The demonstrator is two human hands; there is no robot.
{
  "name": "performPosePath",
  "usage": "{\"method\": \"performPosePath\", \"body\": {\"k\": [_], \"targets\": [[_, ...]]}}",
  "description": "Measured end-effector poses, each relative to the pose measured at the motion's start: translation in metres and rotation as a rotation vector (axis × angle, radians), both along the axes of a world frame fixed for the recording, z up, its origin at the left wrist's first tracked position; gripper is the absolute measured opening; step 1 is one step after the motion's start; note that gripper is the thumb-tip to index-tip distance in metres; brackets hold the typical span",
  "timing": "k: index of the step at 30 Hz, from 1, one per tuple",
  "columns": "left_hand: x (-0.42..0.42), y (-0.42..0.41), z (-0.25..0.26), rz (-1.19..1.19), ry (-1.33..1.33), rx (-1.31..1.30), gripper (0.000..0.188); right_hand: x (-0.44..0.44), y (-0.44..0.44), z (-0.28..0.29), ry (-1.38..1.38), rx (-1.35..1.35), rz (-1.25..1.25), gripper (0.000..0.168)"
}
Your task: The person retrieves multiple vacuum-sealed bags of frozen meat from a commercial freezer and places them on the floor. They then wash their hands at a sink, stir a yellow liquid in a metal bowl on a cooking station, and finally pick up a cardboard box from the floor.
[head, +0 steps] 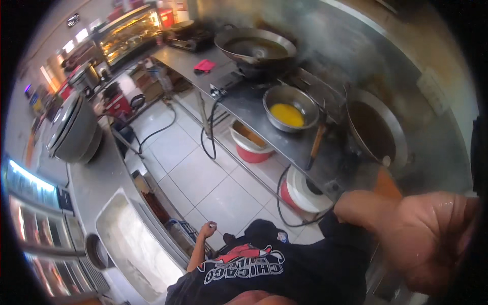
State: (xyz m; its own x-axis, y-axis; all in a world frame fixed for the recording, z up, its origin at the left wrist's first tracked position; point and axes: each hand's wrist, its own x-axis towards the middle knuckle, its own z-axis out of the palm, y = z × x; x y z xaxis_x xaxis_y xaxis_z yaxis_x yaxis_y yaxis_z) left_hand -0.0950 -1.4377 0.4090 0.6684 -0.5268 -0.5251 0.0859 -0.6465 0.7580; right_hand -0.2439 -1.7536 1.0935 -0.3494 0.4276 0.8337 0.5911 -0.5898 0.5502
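Observation:
My left hand (208, 228) hangs low beside my dark printed T-shirt (244, 267), above the tiled floor. Its fingers are curled, and a small pale spot shows at them; whether it is a held object is unclear. Close to the camera at the right, my right hand (423, 232) is raised with its wet-looking palm in view. Its fingertips are lost in the dark rim. Behind it, an orange-brown piece (386, 185) is partly covered. Beyond lies a wok of dark liquid (371, 126). A steel bowl (291, 108) with yellow liquid (286, 115) sits on the steel counter.
A larger wok (255, 45) stands farther back. Near the bowl lies a wooden-handled utensil (316, 141). Red-and-white buckets (253, 148) are under the counter, near a black hose (213, 148). Opposite are a tub of white powder (133, 236) and a lidded pot (74, 129).

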Motion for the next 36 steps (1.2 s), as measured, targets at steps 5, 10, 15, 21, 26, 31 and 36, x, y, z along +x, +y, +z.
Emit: {"method": "performPosePath", "body": {"k": [5, 10, 15, 21, 26, 31, 36], "targets": [[0.071, 0.034, -0.022, -0.002, -0.014, 0.085, 0.023, 0.052, -0.009, -0.016, 0.049, 0.067, -0.137, 0.021], [0.136, 0.032, -0.043, -0.069, 0.070, 0.157, 0.023, 0.113, -0.043, -0.039, 0.049, 0.063, -0.199, 0.024], [0.209, 0.021, -0.050, 0.010, 0.217, 0.214, 0.022, 0.188, -0.145, -0.098, 0.046, 0.284, -0.412, 0.028], [0.312, -0.068, 0.010, 0.036, 0.203, 0.222, 0.021, 0.254, -0.300, -0.334, 0.790, 1.448, -1.141, 0.040], [0.396, -0.104, -0.001, -0.074, 0.117, 0.223, 0.022, 0.195, -0.313, -0.512, 1.842, 1.475, -1.999, 0.078], [0.482, -0.169, 0.007, -0.396, -0.007, 0.307, 0.023, 0.167, -0.336, -0.516, 1.631, 1.503, -1.872, 0.042], [0.548, -0.220, 0.006, -0.531, -0.060, 0.289, 0.023, 0.221, -0.324, -0.399, 1.507, 1.729, -1.241, 0.039]]}}
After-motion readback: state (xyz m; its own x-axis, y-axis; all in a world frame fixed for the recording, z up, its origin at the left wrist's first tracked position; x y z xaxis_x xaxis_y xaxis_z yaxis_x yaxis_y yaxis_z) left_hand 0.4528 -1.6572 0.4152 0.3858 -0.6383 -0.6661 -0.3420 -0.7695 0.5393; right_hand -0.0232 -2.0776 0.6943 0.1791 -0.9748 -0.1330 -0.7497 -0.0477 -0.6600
